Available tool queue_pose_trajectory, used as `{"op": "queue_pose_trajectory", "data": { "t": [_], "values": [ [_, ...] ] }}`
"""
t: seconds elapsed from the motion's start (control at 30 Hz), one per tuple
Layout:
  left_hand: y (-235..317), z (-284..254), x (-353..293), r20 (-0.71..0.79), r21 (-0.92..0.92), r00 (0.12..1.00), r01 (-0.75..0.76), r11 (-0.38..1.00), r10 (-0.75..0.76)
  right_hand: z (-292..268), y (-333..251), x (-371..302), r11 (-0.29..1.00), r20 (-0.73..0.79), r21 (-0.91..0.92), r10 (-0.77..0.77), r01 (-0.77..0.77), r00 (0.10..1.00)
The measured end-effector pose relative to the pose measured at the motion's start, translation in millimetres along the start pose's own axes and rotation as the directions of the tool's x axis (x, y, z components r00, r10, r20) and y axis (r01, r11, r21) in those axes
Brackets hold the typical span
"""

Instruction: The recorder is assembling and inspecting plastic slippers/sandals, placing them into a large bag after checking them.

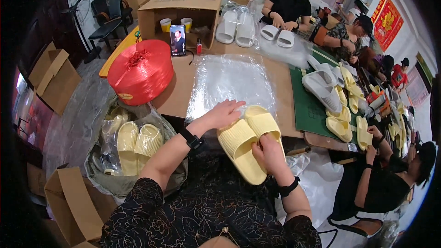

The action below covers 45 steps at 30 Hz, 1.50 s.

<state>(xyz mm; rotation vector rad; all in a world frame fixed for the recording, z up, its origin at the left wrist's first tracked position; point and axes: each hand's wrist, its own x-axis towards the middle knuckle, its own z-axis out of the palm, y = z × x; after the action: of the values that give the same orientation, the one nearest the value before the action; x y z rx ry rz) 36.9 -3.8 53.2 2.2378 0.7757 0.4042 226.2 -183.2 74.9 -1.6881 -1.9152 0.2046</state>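
Note:
A pair of pale yellow slide slippers [239, 143] is in front of me at the table's near edge, side by side. My right hand [268, 154] grips the pair, its fingers tucked in at the openings between the two straps. My left hand [223, 114] lies with its fingers stretched out at the toe end of the left slipper, over the edge of a clear plastic bag. That clear plastic bag [232, 80] is spread flat on the brown cardboard tabletop just beyond the slippers.
A big roll of red plastic twine [142, 71] stands left, beside a propped phone [178, 40] and an open cardboard box [179, 9]. Bagged yellow slippers fill a sack [98, 156] at lower left. Loose slippers cover a green mat [308, 96] at right, where co-workers [287, 4] handle slippers.

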Motion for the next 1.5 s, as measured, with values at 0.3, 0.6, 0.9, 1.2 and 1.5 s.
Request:
{"op": "queue_pose_trajectory", "data": {
  "t": [0.3,0.6,0.9,1.2,1.5],
  "values": [
    [28.1,4.5,-19.7,-0.095,0.405,0.950,-0.237,0.883,0.299,34.9,18.3,39.6,0.997,-0.110,-0.072,-0.004,-0.004,0.994],
    [54.1,-10.1,-31.1,-0.111,0.258,0.854,-0.469,0.845,0.508,135.2,76.0,125.8,0.782,-0.189,0.622,0.124,0.021,0.974],
    [56.3,-48.8,-53.1,-0.055,0.272,0.848,-0.495,0.825,0.527,104.1,48.7,184.2,0.990,-0.087,-0.126,0.054,-0.064,0.995],
    [6.2,-54.6,-73.1,-0.429,-0.215,0.902,-0.146,0.966,0.041,18.9,-17.9,51.1,0.962,0.274,0.267,-0.137,0.062,0.952],
    [-24.5,-51.3,-64.6,-0.051,-0.156,0.789,0.599,0.785,-0.612,-72.0,27.3,44.0,0.617,-0.018,0.742,0.409,-0.262,0.912]
  ]
}}
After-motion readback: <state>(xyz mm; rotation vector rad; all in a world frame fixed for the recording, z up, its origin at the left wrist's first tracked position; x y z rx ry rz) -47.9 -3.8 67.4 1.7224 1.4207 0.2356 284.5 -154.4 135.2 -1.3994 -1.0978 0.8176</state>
